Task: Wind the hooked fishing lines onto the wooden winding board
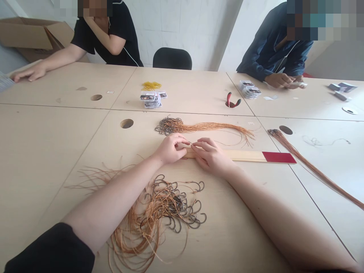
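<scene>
My left hand [172, 148] and my right hand [212, 156] meet at the fingertips above a flat wooden strip [244, 155] with a dark red end [279, 157]. Both are closed in a pinch; a thin dark bit shows between them, too small to name. Just behind lies a bundle of fishing hooks [168, 126] with long orange-brown lines [212, 127]. In front, a loose heap of larger fishing hooks [178, 203] lies with tangled brown lines [136, 242], partly hidden under my left forearm.
Another bundle of hooked lines [301, 155] stretches down the right side. Further back are stacked small boxes [152, 99], yellow pieces [151, 85], red-handled pliers [229, 99] and more boxes [250, 90]. Two people sit opposite. The table has round holes [126, 123] and seams.
</scene>
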### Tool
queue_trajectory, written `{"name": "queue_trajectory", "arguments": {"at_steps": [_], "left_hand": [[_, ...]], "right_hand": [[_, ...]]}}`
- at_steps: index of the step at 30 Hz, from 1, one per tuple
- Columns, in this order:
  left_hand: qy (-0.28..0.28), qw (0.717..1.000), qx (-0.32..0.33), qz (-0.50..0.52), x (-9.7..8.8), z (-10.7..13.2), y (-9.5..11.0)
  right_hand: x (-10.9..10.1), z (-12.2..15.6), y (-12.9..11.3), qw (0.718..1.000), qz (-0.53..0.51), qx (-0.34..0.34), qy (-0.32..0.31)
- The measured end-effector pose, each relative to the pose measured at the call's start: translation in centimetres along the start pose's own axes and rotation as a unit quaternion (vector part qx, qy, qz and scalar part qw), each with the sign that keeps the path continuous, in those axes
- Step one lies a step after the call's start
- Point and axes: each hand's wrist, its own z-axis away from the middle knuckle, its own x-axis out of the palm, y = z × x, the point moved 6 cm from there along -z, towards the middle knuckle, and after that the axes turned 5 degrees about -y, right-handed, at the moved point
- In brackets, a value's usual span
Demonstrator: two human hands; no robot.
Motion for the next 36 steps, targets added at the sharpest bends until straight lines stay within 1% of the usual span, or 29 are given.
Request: {"name": "queue_trajectory", "arguments": {"at_steps": [6, 11, 14, 17, 19, 21, 24, 26, 29, 32, 36], "left_hand": [[0.008, 1.000, -0.014, 0.007, -0.1, 0.0, -0.1], [0.027, 1.000, -0.004, -0.012, -0.5, 0.2, 0.4], [0.054, 0.998, 0.015, -0.037, -1.0, 0.3, 0.9], [0.103, 0.992, 0.031, -0.061, -1.8, 0.5, 0.8], [0.133, 0.989, 0.016, -0.067, -2.2, 0.5, 0.2], [0.163, 0.984, -0.013, -0.071, -2.7, 0.4, -0.6], [0.213, 0.972, -0.047, -0.082, -3.6, 0.5, -1.5], [0.243, 0.964, -0.060, -0.091, -4.1, 0.5, -1.9], [0.265, 0.955, -0.076, -0.106, -4.7, 0.4, -2.6], [0.261, 0.953, -0.106, -0.114, -4.9, 0.2, -3.4], [0.242, 0.954, -0.138, -0.106, -4.6, 0.1, -4.1]], "right_hand": [[-0.1, 0.0, 0.1, 1.000, 0.009, 0.010, 0.003], [0.1, 0.0, 0.1, 1.000, 0.004, 0.018, -0.001], [0.1, 0.0, 0.2, 1.000, 0.005, 0.021, -0.004], [-0.3, 0.0, 0.8, 0.999, 0.022, 0.023, -0.006], [-0.9, 0.2, 1.8, 0.999, 0.039, 0.028, -0.006], [-1.9, 0.6, 3.6, 0.998, 0.054, 0.043, 0.008], [-3.6, 2.2, 7.3, 0.990, 0.088, 0.092, 0.059], [-4.4, 3.6, 10.1, 0.981, 0.102, 0.137, 0.095], [-4.9, 5.6, 13.3, 0.965, 0.109, 0.186, 0.149], [-4.6, 6.5, 14.7, 0.956, 0.114, 0.216, 0.164], [-3.9, 6.4, 15.0, 0.953, 0.114, 0.237, 0.147]]}}
